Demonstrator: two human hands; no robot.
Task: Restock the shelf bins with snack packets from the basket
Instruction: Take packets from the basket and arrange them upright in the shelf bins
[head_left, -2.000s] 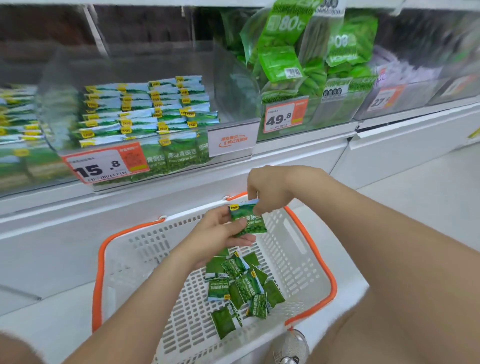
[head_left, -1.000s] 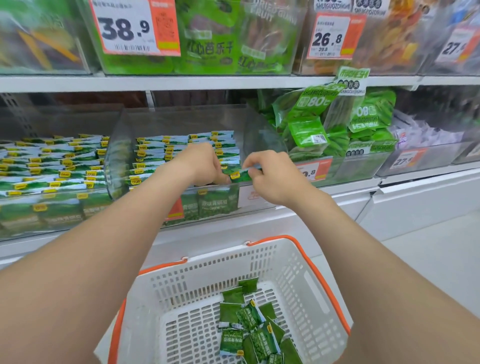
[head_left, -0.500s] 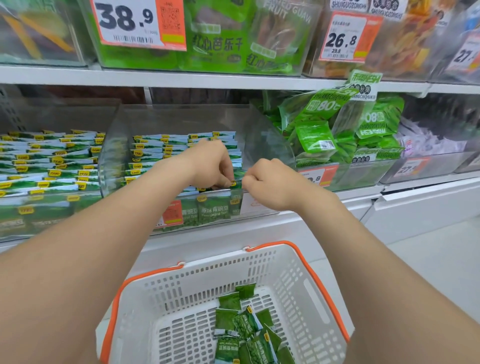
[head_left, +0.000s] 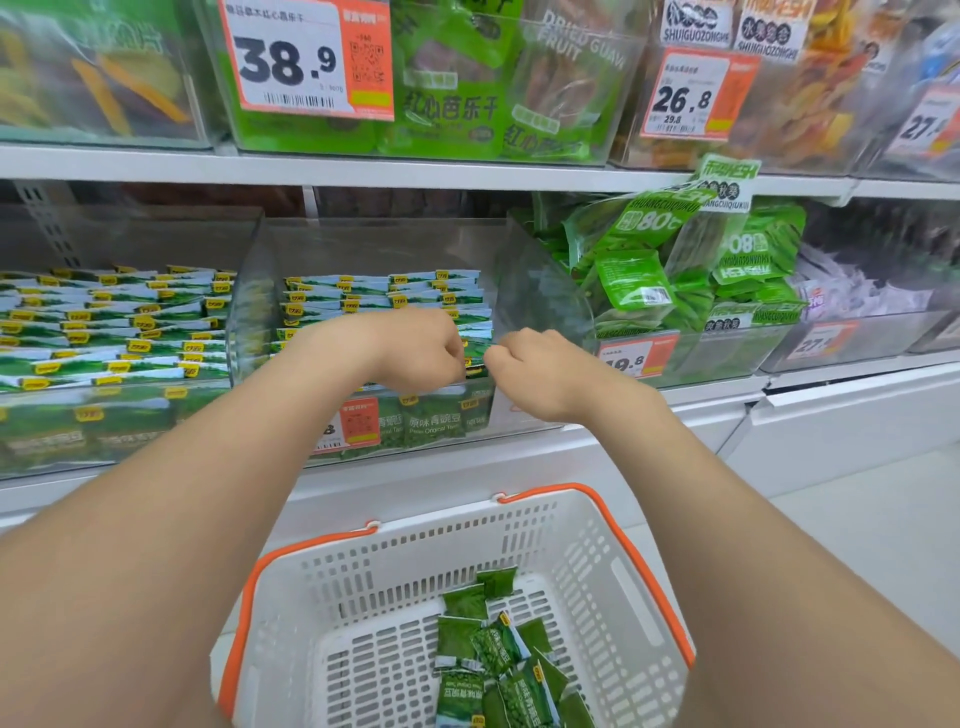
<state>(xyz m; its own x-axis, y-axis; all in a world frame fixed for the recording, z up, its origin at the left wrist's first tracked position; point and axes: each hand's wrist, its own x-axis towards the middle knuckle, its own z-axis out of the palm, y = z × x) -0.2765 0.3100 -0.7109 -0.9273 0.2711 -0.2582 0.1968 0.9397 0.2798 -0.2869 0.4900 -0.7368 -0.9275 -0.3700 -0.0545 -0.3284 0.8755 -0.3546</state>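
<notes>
A white basket with an orange rim (head_left: 655, 592) sits low in front of me, with several small green snack packets (head_left: 493, 654) piled at its right. On the shelf above it stands a clear bin (head_left: 384, 244) filled with rows of the same packets. My left hand (head_left: 415, 353) and my right hand (head_left: 540, 374) are both at the bin's front right corner. Their curled fingers pinch one green snack packet (head_left: 475, 358) by its two ends, down among the front row. Most of that packet is hidden by my fingers.
A second clear bin of the same packets (head_left: 119, 322) stands to the left. To the right is a bin of larger green bags (head_left: 654, 270). An upper shelf (head_left: 467, 174) carries more bins with price tags. White floor (head_left: 857, 530) lies to the right of the basket.
Both hands lifted one packet out of the basket to the bin, then lowered it into the bin's front right corner. They have drawn closer together.
</notes>
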